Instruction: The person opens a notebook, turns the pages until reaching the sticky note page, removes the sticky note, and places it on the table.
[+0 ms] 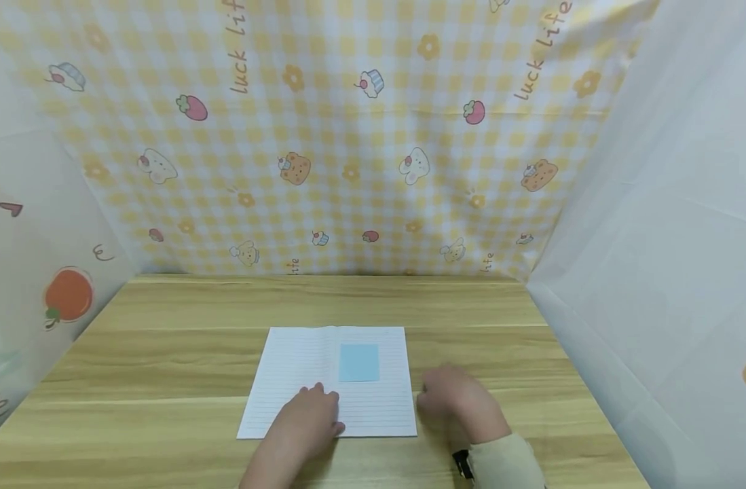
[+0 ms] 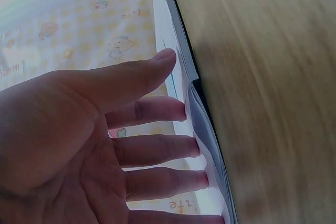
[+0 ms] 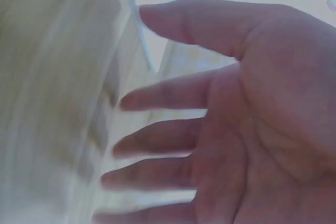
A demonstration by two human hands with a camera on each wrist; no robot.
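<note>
An open lined notebook (image 1: 287, 367) lies flat on the wooden table, with a square blue sticky note (image 1: 359, 363) on its right page. My left hand (image 1: 309, 415) rests its fingertips on the lower part of the notebook near the fold. In the left wrist view its fingers (image 2: 157, 150) are fairly straight and touch the paper. My right hand (image 1: 455, 397), blurred in the head view, is just beyond the notebook's right edge. The right wrist view shows its fingers (image 3: 163, 135) spread and extended, holding nothing, with the thumb close to the notebook's edge.
The wooden table (image 1: 165, 353) stretches around the notebook. A yellow checked curtain (image 1: 348, 136) hangs behind it, with pale sheets on the left (image 1: 24, 251) and right (image 1: 666, 238). A beige sleeve (image 1: 508, 462) and a black strap (image 1: 463, 464) are on my right forearm.
</note>
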